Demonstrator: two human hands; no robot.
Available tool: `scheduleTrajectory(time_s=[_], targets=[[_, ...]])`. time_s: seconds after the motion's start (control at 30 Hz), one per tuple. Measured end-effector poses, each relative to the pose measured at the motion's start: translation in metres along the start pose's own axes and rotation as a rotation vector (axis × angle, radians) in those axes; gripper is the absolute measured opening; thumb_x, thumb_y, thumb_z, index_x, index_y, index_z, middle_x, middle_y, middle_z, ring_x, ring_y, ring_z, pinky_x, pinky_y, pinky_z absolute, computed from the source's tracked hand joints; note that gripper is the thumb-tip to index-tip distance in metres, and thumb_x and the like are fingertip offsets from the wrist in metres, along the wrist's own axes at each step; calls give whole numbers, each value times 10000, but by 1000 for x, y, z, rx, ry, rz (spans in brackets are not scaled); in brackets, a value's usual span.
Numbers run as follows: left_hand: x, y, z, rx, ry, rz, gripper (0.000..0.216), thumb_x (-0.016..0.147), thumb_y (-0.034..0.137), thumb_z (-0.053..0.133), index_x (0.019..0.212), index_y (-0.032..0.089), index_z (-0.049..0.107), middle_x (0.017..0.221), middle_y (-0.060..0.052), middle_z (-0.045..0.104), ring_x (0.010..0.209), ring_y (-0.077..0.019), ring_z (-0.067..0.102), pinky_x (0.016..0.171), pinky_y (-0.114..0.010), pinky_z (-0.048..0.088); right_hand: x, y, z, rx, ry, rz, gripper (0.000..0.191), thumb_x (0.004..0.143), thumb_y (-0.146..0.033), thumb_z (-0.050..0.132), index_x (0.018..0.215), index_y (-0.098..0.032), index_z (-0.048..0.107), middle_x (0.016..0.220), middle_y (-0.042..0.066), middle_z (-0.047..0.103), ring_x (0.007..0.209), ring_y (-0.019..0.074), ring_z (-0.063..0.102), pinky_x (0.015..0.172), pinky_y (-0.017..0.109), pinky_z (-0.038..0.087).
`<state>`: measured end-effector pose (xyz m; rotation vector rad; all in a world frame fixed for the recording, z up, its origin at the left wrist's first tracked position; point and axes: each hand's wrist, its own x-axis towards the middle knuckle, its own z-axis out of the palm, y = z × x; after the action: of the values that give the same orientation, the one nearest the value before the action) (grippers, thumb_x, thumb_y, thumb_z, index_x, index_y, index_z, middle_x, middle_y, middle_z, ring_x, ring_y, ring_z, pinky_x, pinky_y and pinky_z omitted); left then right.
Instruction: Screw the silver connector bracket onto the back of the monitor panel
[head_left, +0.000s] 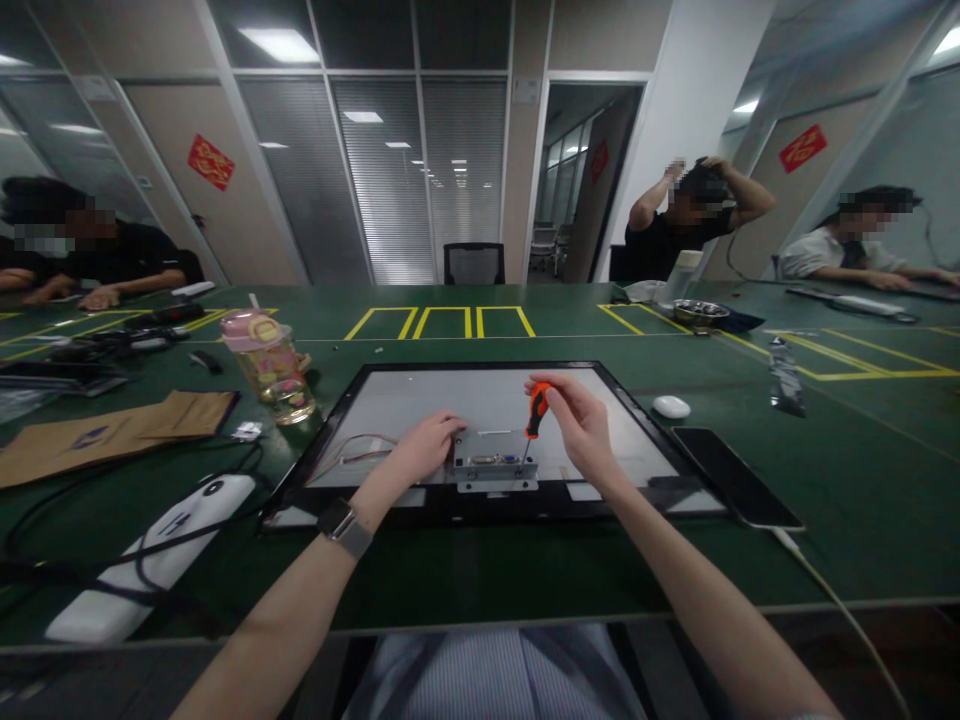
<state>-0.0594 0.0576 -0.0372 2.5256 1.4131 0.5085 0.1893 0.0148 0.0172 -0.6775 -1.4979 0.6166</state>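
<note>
The green tabletop (465, 580) spreads beneath the fingers of both hands, and on it a black-framed panel (420, 395) lies flat, directly under them. On the panel, between the two sets of fingers, sits a metal box (487, 445). At its left end are the fingers of the left hand (429, 445), loosely curved and seemingly touching its edge; whether they grip it or only steady it, I cannot tell. Above and right of the box, the fingers of the right hand (585, 425) are closed on the handle of an orange-and-black screwdriver (538, 400), whose shaft runs down from them to the box's right part, near a blue connector (511, 459). The step in hand looks like working a screw there, though any screw is too small to make out. The next move seems to call for a well-seated tip and a twist from the right fingers while the left ones brace the box.
</note>
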Motion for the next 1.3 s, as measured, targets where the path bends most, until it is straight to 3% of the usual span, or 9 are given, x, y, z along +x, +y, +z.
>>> scheduleTrajectory(time_s=[0.13, 0.33, 0.5, 0.63, 0.77, 0.87, 1.03, 1.3], targets=[[1, -2, 2, -6, 3, 10, 428, 898, 70, 381, 1218, 167, 647, 1268, -105, 617, 1168, -205, 599, 1081, -348, 442, 3, 2, -2, 20, -18, 9, 185, 945, -331, 569, 1035, -249, 708, 959, 53, 733, 919, 207, 693, 831, 377, 555], [1, -4, 4, 0, 9, 29, 430, 894, 70, 382, 1224, 155, 644, 1264, -117, 616, 1169, -220, 595, 1080, -369, 444, 4, 6, -1, -56, 96, -95, 43, 852, -246, 684, 872, -260, 720, 869, 25, 639, 850, 190, 615, 769, 349, 502], [1, -4, 4, 6, -3, 27, 426, 900, 78, 378, 1228, 149, 639, 1276, -117, 609, 1181, -213, 588, 1089, -354, 435, 2, 3, -2, -88, 68, -75, 192, 950, -259, 532, 962, -253, 723, 946, 50, 636, 899, 197, 615, 784, 362, 492], [1, -3, 3, 16, -7, 31, 427, 893, 72, 381, 1230, 129, 636, 1273, -128, 609, 1196, -220, 577, 1097, -357, 426, 2, 6, -1, -84, 48, -43, 154, 918, -268, 592, 1018, -255, 708, 976, 49, 645, 919, 200, 621, 811, 370, 496], [1, -2, 2, 10, -10, 26, 428, 894, 72, 378, 1229, 144, 635, 1280, -121, 607, 1184, -216, 584, 1087, -355, 435, 3, 9, 0, -107, 120, -70, 50, 851, -281, 679, 882, -245, 697, 880, 31, 622, 864, 197, 603, 780, 364, 497], [0, -2, 1, 8, -12, 22, 420, 907, 87, 373, 1229, 152, 634, 1281, -115, 605, 1178, -215, 588, 1078, -353, 441, 2, 8, 1, -112, 156, -57, 105, 881, -316, 646, 814, -246, 687, 827, 27, 613, 815, 192, 593, 735, 353, 495], [0, -3, 2, 4, -5, 19, 415, 908, 91, 382, 1227, 173, 635, 1282, -102, 606, 1177, -201, 593, 1082, -337, 436, 1, 5, 0, -25, 58, 5, 192, 941, -351, 571, 1046, -259, 704, 895, 38, 693, 851, 198, 650, 776, 370, 525], [1, -3, 3, 14, -11, 32, 423, 904, 83, 369, 1227, 158, 632, 1276, -111, 605, 1193, -204, 580, 1096, -349, 426, 3, 6, -1, 36, -32, 11, 221, 970, -344, 526, 1059, -246, 704, 906, 44, 721, 892, 211, 680, 847, 396, 523]])
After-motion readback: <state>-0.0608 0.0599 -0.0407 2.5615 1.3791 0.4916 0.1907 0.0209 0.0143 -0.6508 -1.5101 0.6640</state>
